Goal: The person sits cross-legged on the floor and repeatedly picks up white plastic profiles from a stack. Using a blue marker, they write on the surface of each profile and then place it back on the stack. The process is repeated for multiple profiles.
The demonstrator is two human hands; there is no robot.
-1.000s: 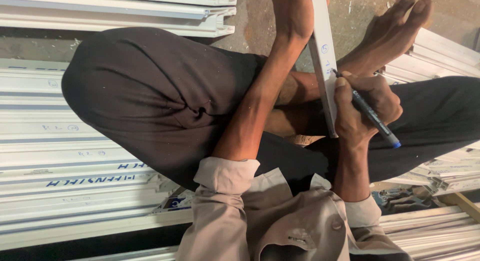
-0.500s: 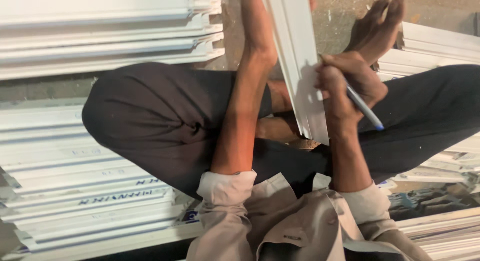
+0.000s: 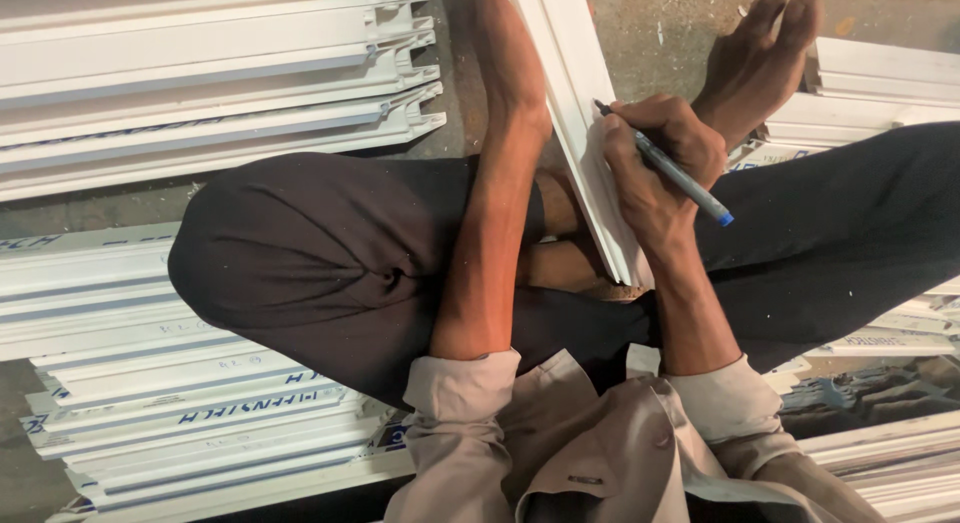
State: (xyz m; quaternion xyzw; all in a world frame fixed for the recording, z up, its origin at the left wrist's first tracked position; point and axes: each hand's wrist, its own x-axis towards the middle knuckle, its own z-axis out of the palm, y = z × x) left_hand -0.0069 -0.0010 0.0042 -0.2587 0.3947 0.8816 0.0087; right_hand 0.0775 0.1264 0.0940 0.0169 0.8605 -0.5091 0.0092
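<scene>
White profile strip (image 3: 585,133), long axis running away over the lap; right hand (image 3: 655,158) fingers pinching pen (image 3: 665,165), tip on strip; left hand out of frame, grip untellable; stacked white profiles (image 3: 200,73) leftward.

White profiles, dark trousers, a blue-capped pen

The pen (image 3: 668,168) is grey with a blue end; the profile strip (image 3: 580,113) under its tip is plain white. Left of the strip, the stacked profiles (image 3: 200,63) are white, some with blue lettering. The trousers (image 3: 320,253) are dark brown-black, the shirt (image 3: 560,453) beige, the floor (image 3: 680,33) mottled grey.
</scene>
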